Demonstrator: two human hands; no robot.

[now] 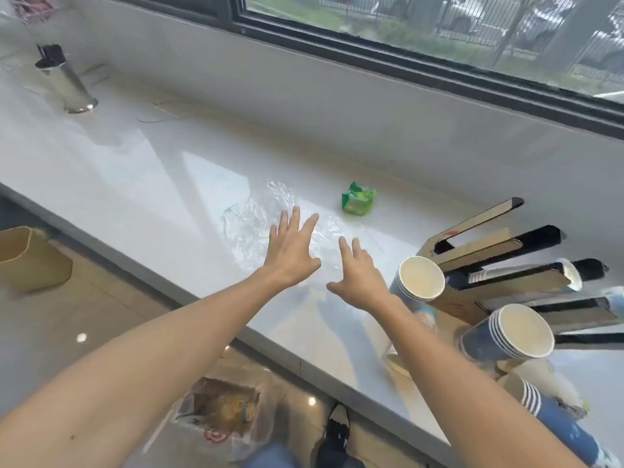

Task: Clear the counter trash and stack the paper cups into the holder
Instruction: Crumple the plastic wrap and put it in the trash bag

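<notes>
A crumpled clear plastic wrap (251,224) lies flat on the white counter (152,170). My left hand (292,251) hovers over its right part, fingers spread, holding nothing. My right hand (359,275) is beside it, also open and empty, over the wrap's right edge. A small green wrapper (358,198) sits behind the hands. At the right, stacks of blue paper cups (417,280) (510,336) (553,417) lie beside a brown cardboard cup holder (499,244) with black-tipped slats.
A shiny metal cylinder (67,82) stands at the far left of the counter. Below the counter edge are a plastic bag of trash (223,410) on the floor, a tan bin (30,258) at left, and my shoe (336,430). A window runs along the back.
</notes>
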